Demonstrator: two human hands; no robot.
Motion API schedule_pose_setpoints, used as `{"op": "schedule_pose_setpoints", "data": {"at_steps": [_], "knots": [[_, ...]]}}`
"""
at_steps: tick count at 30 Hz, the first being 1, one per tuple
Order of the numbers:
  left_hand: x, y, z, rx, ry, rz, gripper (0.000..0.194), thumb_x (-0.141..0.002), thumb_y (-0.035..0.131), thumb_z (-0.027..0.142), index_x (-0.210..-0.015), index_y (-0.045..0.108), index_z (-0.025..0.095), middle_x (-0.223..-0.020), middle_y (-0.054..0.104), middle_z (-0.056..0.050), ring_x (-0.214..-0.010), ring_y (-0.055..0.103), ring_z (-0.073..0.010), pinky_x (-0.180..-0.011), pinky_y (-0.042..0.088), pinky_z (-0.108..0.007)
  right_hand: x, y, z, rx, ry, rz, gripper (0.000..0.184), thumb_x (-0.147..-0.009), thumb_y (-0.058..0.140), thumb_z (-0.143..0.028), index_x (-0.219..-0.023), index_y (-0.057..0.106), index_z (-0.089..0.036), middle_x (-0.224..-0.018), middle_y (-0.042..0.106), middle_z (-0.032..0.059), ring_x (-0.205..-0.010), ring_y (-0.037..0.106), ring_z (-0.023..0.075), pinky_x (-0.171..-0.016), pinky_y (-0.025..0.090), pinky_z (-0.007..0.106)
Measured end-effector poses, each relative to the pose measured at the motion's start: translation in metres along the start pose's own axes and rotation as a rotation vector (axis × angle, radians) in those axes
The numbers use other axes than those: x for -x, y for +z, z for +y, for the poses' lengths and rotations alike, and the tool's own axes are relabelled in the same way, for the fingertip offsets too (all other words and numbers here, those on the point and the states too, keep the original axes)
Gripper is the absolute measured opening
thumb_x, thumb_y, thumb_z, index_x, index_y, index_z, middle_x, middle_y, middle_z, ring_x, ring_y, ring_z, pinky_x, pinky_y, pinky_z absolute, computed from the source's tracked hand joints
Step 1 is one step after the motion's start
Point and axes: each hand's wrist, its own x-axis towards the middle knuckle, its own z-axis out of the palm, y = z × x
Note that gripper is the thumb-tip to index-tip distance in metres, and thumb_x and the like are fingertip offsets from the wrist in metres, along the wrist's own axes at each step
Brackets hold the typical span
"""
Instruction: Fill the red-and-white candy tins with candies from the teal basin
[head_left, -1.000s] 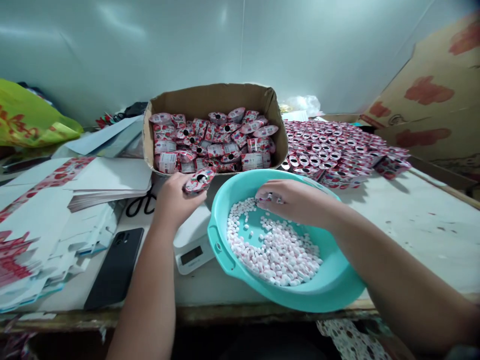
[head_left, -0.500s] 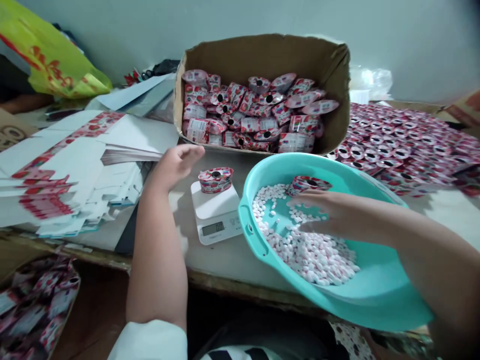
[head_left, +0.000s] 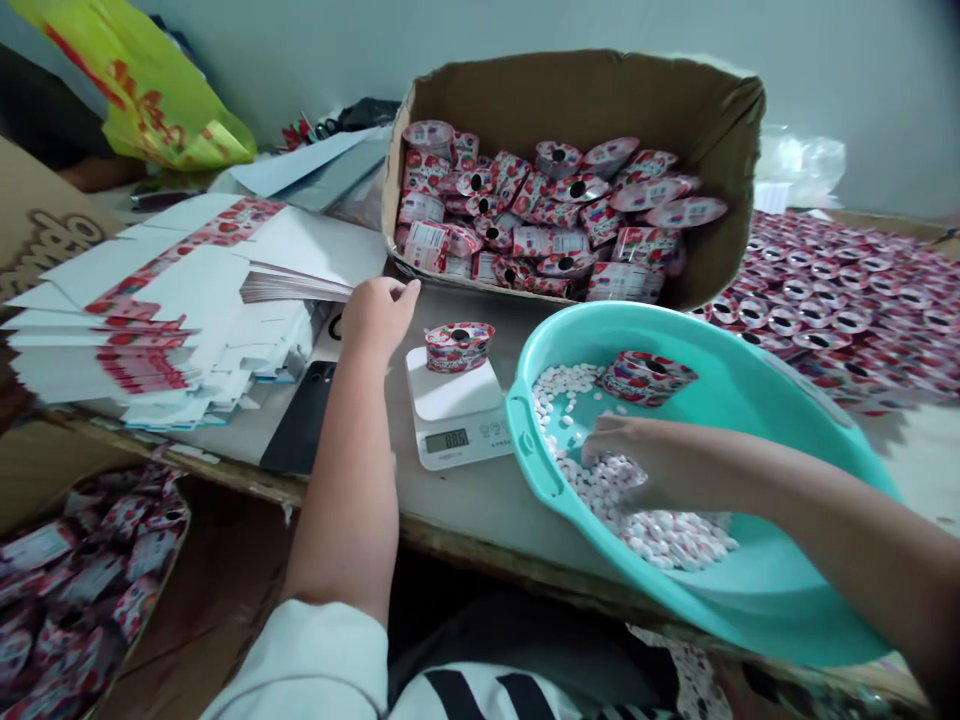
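My left hand [head_left: 377, 318] hovers left of a white digital scale [head_left: 454, 388], fingers curled and pressed together, with nothing visible in them. On the scale stands a small oval strawberry-print carton [head_left: 459, 349] with a dark hole in its top; the display is lit with digits. Inside a turquoise basin [head_left: 787, 590], my right hand [head_left: 626, 455] dips into a heap of small white candies [head_left: 675, 540]. Its fingers are bent around some of them and partly hidden. Another strawberry-print carton [head_left: 646, 380] leans in the basin behind this hand.
Behind the scale, a cardboard box [head_left: 645, 95] holds many printed cartons. Rows of cartons [head_left: 847, 290] cover the right side. Flat carton sheets [head_left: 172, 300] and a dark phone-like slab [head_left: 300, 420] lie left. A lower box [head_left: 82, 590] holds more cartons. Someone's arm [head_left: 97, 172] shows far left.
The scale's display has gone from zeros to other digits. My left hand's fingers have curled closed. My right hand has moved down into the candies, away from the carton in the basin. The view has shifted.
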Motion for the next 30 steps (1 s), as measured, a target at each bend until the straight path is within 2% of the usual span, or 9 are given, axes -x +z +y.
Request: {"op": "schedule_pose_setpoints", "data": {"at_steps": [7,9,11,14,17,20,23,27,30], "knots": [[0.001,0.0,0.002,0.083,0.024,-0.011,0.042,-0.091,0.048,0.051,-0.087,0.074,0.018,-0.088,0.075,-0.009,-0.081,0.064,-0.0218,-0.073,0.044,-0.029,0.003,-0.005,-0.006,-0.014,0.069,-0.078,0.041,-0.074,0.074,-0.033,-0.112,0.066,-0.02,-0.117,0.061,0.0117,-0.104,0.06,0.0305,-0.089,0.047,0.041],[0.002,0.0,0.003,0.214,0.079,-0.118,0.042,-0.088,0.052,0.051,-0.1,0.074,0.017,-0.1,0.075,-0.009,-0.088,0.066,-0.0209,-0.076,0.047,-0.027,0.002,-0.009,-0.008,-0.022,0.085,-0.097,0.046,-0.073,0.074,-0.033,-0.116,0.066,-0.02,-0.119,0.062,0.0112,-0.107,0.061,0.0312,-0.091,0.047,0.04],[0.002,0.0,0.005,0.309,0.16,-0.357,0.047,-0.079,0.064,0.048,-0.114,0.07,0.018,-0.113,0.073,-0.008,-0.094,0.067,-0.0209,-0.078,0.049,-0.026,0.0,-0.014,-0.009,-0.028,0.075,-0.088,0.049,-0.073,0.073,-0.032,-0.12,0.065,-0.02,-0.121,0.063,0.0108,-0.109,0.061,0.0312,-0.092,0.048,0.04],[0.006,-0.003,0.011,0.198,0.252,-0.643,0.046,-0.064,0.075,0.037,-0.106,0.073,0.018,-0.103,0.076,-0.006,-0.09,0.069,-0.0239,-0.075,0.05,-0.027,0.0,-0.025,-0.012,-0.029,0.02,0.005,0.048,-0.079,0.071,-0.034,-0.124,0.064,-0.018,-0.126,0.063,0.0122,-0.115,0.06,0.0314,-0.098,0.047,0.04],[0.012,-0.013,0.026,0.138,0.242,-0.592,0.039,-0.065,0.074,0.038,-0.1,0.076,0.019,-0.091,0.077,-0.004,-0.085,0.071,-0.026,-0.073,0.052,-0.029,0.01,-0.038,-0.016,-0.028,-0.041,0.248,0.042,-0.085,0.069,-0.032,-0.124,0.065,-0.018,-0.13,0.062,0.0117,-0.12,0.058,0.0305,-0.105,0.043,0.041],[0.02,-0.031,0.063,0.144,0.17,-0.381,0.055,-0.066,0.075,0.051,-0.113,0.073,0.023,-0.098,0.077,-0.005,-0.088,0.072,-0.0292,-0.075,0.055,-0.035,0.03,-0.051,-0.017,-0.104,-0.045,0.619,0.057,-0.087,0.069,-0.036,-0.14,0.052,-0.023,-0.138,0.056,0.0107,-0.12,0.057,0.0278,-0.105,0.045,0.043],[0.045,-0.049,0.125,0.217,0.292,-0.207,0.064,-0.068,0.074,0.059,-0.121,0.07,0.022,-0.104,0.077,-0.007,-0.092,0.071,-0.0319,-0.08,0.057,-0.041,0.061,-0.054,-0.021,-0.24,-0.137,0.966,0.084,-0.083,0.073,-0.04,-0.154,0.029,-0.028,-0.153,0.041,0.0101,-0.131,0.049,0.027,-0.11,0.044,0.041],[0.095,-0.048,0.208,0.496,0.714,-0.497,0.054,-0.076,0.071,0.048,-0.122,0.07,0.021,-0.107,0.077,-0.004,-0.094,0.072,-0.0257,-0.081,0.058,-0.033,0.112,-0.035,-0.031,-0.439,-0.143,1.188,0.076,-0.081,0.075,-0.039,-0.147,0.039,-0.028,-0.142,0.053,0.0079,-0.123,0.057,0.0244,-0.1,0.052,0.037],[0.112,-0.03,0.245,0.506,0.823,-0.657,0.052,-0.081,0.067,0.043,-0.128,0.066,0.023,-0.114,0.075,-0.003,-0.1,0.07,-0.0236,-0.085,0.056,-0.03,0.15,-0.014,-0.025,-0.528,0.049,1.289,0.055,-0.078,0.077,-0.039,-0.127,0.056,-0.027,-0.123,0.065,0.0047,-0.103,0.065,0.0208,-0.085,0.056,0.033]]}}
